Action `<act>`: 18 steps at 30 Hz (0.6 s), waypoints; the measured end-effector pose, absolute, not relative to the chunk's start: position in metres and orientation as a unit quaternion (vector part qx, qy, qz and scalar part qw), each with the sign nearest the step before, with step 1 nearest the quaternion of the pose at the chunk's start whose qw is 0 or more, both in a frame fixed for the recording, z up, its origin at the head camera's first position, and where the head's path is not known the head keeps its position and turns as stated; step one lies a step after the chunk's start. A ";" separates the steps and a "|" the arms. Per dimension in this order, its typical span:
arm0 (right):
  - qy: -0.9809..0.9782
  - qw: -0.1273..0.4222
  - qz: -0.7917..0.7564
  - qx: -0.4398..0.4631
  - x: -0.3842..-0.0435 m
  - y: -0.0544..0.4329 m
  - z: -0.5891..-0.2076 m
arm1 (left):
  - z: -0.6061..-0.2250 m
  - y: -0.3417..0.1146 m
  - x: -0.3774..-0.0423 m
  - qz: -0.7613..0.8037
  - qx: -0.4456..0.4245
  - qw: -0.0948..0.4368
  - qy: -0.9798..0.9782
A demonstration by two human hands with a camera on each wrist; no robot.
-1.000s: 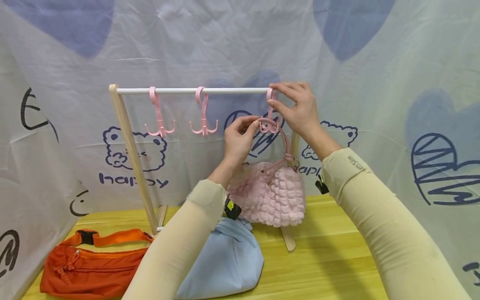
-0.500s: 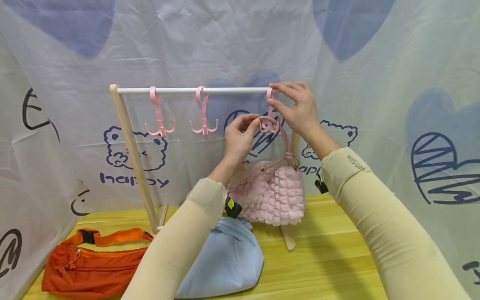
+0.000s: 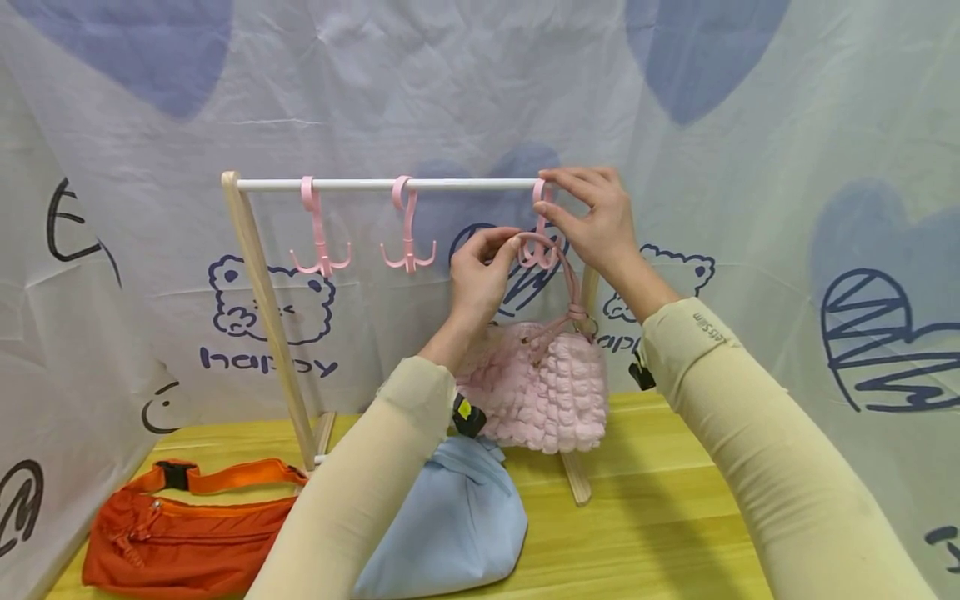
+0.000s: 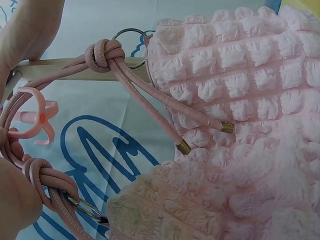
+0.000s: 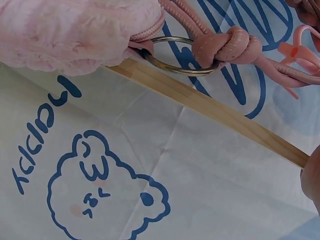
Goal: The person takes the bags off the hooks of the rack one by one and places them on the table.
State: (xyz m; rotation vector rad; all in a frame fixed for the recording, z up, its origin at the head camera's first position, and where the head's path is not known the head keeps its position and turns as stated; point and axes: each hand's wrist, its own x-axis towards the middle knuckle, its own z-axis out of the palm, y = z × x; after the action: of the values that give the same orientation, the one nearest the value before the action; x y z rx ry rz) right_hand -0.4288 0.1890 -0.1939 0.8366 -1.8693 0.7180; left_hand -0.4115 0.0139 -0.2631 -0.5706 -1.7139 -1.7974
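Note:
A puffy pink handbag (image 3: 558, 392) hangs by its cord handle (image 3: 573, 283) at the right end of the rack. My left hand (image 3: 480, 271) pinches that handle between thumb and fingers, beside the prongs of a pink hook (image 3: 540, 218). With thumb and fingertips, my right hand (image 3: 596, 212) grips the top of the same hook where it loops over the bar. In the left wrist view, the handle's knot (image 4: 104, 54) and the hook prongs (image 4: 40, 118) show close together. A metal ring (image 5: 187, 71) joins handle and bag in the right wrist view.
Two more pink hooks (image 3: 319, 229) hang from the white bar (image 3: 360, 184) of the wooden-legged rack (image 3: 262, 300). An orange waist bag (image 3: 187, 542) and a light blue bag (image 3: 472, 525) lie on the yellow wood-grain table (image 3: 660, 492). Behind hangs a printed cloth (image 3: 465, 83).
The handle loop has risen slightly against the hook prongs, and the handbag has shifted a little to the left. Both hands keep their places.

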 end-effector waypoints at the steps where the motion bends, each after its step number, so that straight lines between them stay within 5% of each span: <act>1: -0.761 0.467 0.293 0.341 -0.429 0.189 -0.194 | -0.263 0.014 -0.411 -0.674 -0.214 0.294 -0.643; 18: -0.765 0.464 0.297 0.335 -0.430 0.189 -0.194 | -0.260 0.015 -0.409 -0.676 -0.216 0.303 -0.636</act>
State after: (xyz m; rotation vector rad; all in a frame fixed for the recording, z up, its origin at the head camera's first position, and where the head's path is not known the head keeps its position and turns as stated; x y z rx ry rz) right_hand -0.4298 0.1890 -0.1945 0.8220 -1.8787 0.7300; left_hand -0.4089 0.0150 -0.2598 -0.5717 -1.6860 -1.7915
